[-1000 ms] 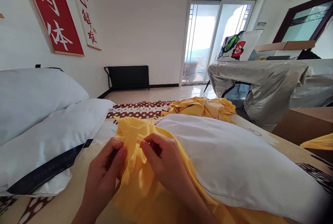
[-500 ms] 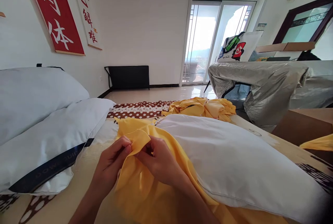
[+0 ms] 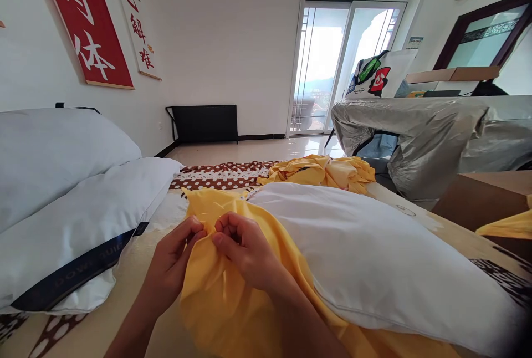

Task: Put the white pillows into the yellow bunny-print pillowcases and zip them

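Pinching yellow cloth [image 3: 220, 302] w/ both hands, near its upper edge.

L hand [image 3: 172, 264]: grip pressed together on a fold of the cloth, thumb vs. fingertips. R hand [image 3: 245, 247]: grip likewise closed on the cloth, fingers curled in, knuckles up. Hands just beside each other, fingertips nearly touching, low-centre in view.

Cloth location: lying on bed [image 3: 120, 313] directly in front, running from below the wrists up to the hands and a bit beyond. R side of cloth against and partly under white pillow [image 3: 366, 252]. Extent under pillow: can't tell.

Surroundings: two more white pillows [image 3: 62, 208] stacked at L, lower one w/ dark blue band along its edge. Crumpled yellow pile [image 3: 324, 172] at far end of bed, well apart from hands. Silver-covered furniture [image 3: 432, 131] at R, cardboard box [image 3: 477, 203] below it. Red banner [image 3: 83, 25] w/ white characters on L wall. Glass door [image 3: 332, 64] at back, bright.
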The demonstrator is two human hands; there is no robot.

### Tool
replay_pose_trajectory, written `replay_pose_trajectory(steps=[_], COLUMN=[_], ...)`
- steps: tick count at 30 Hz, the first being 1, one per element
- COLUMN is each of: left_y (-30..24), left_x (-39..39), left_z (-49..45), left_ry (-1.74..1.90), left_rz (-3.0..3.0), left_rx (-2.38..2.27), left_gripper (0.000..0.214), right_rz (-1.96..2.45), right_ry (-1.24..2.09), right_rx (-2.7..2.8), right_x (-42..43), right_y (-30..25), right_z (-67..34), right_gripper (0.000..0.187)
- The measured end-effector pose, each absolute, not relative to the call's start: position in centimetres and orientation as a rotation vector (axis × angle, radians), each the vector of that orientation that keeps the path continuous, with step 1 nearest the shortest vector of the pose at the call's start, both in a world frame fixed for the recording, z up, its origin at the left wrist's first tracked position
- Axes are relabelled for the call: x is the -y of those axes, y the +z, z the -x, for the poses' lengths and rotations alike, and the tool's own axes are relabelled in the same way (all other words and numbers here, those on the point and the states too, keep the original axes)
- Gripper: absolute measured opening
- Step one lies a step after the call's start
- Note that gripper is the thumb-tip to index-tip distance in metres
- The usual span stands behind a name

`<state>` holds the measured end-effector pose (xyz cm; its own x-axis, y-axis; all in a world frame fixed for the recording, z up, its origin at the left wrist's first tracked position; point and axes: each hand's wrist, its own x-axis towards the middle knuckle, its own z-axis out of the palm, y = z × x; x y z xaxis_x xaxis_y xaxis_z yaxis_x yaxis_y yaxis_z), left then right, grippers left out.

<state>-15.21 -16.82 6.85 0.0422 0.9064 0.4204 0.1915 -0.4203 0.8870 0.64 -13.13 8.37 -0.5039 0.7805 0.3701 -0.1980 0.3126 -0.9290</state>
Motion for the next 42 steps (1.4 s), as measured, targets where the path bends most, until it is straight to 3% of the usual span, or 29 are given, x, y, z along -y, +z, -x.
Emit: replay_pose_trajectory(steps=[10, 15, 21, 24, 36, 42], left_y=[7.8, 8.5, 8.9, 8.7, 9.0, 9.9], left_x=[16.9, 18.5, 19.4, 18.9, 16.9, 16.4], left_z=[15.6, 15.7, 14.2, 14.3, 16.4, 17.8], left_ry=[1.361, 1.323, 1.266, 1.325, 1.573, 1.573], left_rz=[-1.482, -1.829, -1.954, -1.807, -0.925, -0.537], left_rx=[-1.245, -1.397, -1.792, -1.693, -1.253, -1.057], left_gripper=[0.016, 0.035, 0.036, 0.036, 0.035, 0.025], right_rz=[0.586, 0.650, 0.642, 0.662, 0.523, 0.626], right_ry=[1.271, 1.127, 0.961, 0.916, 0.845, 0.684], right_rx=[1.775, 1.858, 1.842, 1.874, 1.903, 1.893], right_x=[13.3, 14.0, 14.6, 14.7, 15.2, 15.5], right_y=[8.5, 8.3, 7.7, 7.4, 8.1, 8.8], right_z=[-0.7, -0.2, 0.8, 1.2, 0.5, -0.7], right_gripper=[0.014, 0.013, 0.008, 0.004, 0.035, 0.037])
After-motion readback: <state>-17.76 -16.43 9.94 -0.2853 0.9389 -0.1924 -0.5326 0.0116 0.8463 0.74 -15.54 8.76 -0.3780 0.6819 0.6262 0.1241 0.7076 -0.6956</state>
